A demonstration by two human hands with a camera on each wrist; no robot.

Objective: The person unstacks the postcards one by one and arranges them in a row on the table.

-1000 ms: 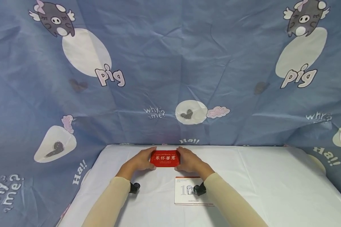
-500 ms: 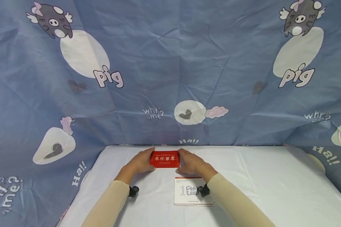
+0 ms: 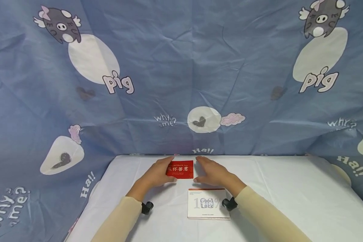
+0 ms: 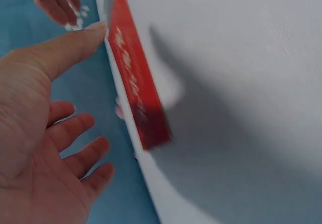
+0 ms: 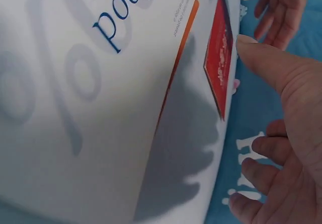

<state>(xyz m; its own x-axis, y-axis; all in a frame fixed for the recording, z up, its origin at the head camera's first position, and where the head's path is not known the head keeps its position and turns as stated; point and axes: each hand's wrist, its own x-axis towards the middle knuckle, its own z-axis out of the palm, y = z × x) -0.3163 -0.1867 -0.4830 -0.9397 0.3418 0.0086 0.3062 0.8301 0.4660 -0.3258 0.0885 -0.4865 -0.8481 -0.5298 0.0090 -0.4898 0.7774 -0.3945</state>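
A flat red card or packet with pale Chinese lettering (image 3: pixel 181 170) lies on the white table near its back edge. My left hand (image 3: pixel 157 173) hovers over its left end, hiding part of it, with fingers spread and thumb apart. Off its right end is my right hand (image 3: pixel 213 172), its fingers also spread and holding nothing. Both wrist views show a gap between the thumbs and the red card (image 4: pixel 133 78). Nearer the front, a white box or booklet marked "Good Luck" (image 3: pixel 207 210) lies flat, just below the right hand.
The white tabletop (image 3: pixel 278 195) stretches out to both sides. A blue cloth with pig prints (image 3: pixel 157 84) hangs behind the table and along its sides. A black wrist camera (image 3: pixel 147 207) sits on each wrist.
My right hand has moved away from the red card's right end, rightward. The left hand has loosened and shifted slightly right over the card. The red card stays in place.
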